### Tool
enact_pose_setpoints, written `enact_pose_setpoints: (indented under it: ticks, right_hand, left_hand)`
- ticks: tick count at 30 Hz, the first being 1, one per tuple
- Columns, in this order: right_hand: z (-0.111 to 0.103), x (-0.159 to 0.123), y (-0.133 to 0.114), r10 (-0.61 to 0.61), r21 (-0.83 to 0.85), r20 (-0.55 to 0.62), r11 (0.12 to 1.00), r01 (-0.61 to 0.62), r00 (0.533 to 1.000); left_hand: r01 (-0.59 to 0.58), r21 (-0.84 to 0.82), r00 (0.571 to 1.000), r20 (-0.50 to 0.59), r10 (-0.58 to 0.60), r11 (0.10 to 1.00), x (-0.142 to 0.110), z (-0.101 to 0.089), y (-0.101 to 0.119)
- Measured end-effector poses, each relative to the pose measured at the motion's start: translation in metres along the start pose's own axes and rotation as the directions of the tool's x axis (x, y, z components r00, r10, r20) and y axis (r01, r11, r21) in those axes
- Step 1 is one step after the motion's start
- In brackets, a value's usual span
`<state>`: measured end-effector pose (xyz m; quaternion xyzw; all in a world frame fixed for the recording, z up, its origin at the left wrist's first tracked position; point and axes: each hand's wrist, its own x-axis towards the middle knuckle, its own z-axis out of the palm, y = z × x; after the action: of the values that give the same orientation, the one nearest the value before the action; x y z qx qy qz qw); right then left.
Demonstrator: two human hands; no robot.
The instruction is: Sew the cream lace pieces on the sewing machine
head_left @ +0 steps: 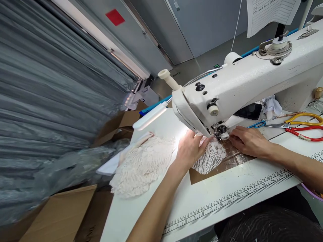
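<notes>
A piece of white lace [210, 156] lies under the head of a white sewing machine [227, 87], beside the presser foot area. My left hand [188, 149] rests on the lace's left side, fingers stretched under the lamp's glare and thumb apart on the fabric. To the right of the needle area is my right hand [248, 141], its fingers curled and pressed together close to the white knob [224, 136]. Whatever those fingertips hold is hidden. A larger heap of cream lace [143, 164] spreads over the table left of my left arm.
Yellow-handled scissors [302, 118] and a red-handled tool [306, 133] lie at the right. Behind them is a dark phone [249, 111]. A printed ruler [227, 201] runs along the table's front edge. Cardboard boxes [58, 211] stand to the left, below grey curtains [50, 84].
</notes>
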<state>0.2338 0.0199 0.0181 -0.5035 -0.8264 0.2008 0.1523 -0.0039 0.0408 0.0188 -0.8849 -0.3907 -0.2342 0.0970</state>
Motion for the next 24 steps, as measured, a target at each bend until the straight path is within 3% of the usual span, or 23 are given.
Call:
enact_pose_setpoints:
  ticks: [2,4,6,9,12,15,18,24]
  right_hand:
    - [0.002,-0.002,0.0,-0.081,-0.022,0.01,0.996,0.081,0.997]
    - [0.004,-0.004,-0.001,-0.167,-0.008,0.037,0.986,0.167,0.985]
    - [0.007,-0.006,-0.002,-0.265,0.025,0.067,0.964,0.264,0.962]
    - [0.011,-0.008,-0.002,-0.37,0.061,0.102,0.929,0.365,0.923]
    - [0.012,-0.007,-0.001,-0.387,0.055,0.115,0.922,0.383,0.915]
    - [0.014,-0.007,0.001,-0.406,0.022,0.103,0.913,0.406,0.908]
    - [0.014,-0.007,0.001,-0.442,-0.001,0.094,0.896,0.444,0.892]
    - [0.012,-0.006,0.002,-0.421,0.046,0.119,0.907,0.419,0.899]
  left_hand:
    - [-0.121,-0.031,0.992,-0.046,0.12,0.992,-0.008,-0.01,0.008]
    - [-0.228,-0.177,0.973,0.004,0.232,0.957,-0.016,-0.015,0.018]
    - [-0.261,-0.285,0.957,0.046,0.285,0.922,-0.023,-0.013,0.027]
    - [-0.213,-0.304,0.976,-0.024,0.216,0.929,-0.03,0.0,0.032]
    - [-0.128,-0.312,0.986,-0.14,0.088,0.941,-0.032,0.011,0.034]
    - [-0.154,-0.26,0.974,-0.2,0.103,0.953,-0.031,0.014,0.036]
    - [-0.205,-0.181,0.967,-0.187,0.171,0.962,-0.031,0.012,0.038]
    - [-0.229,-0.173,0.973,-0.053,0.223,0.958,-0.031,0.01,0.038]
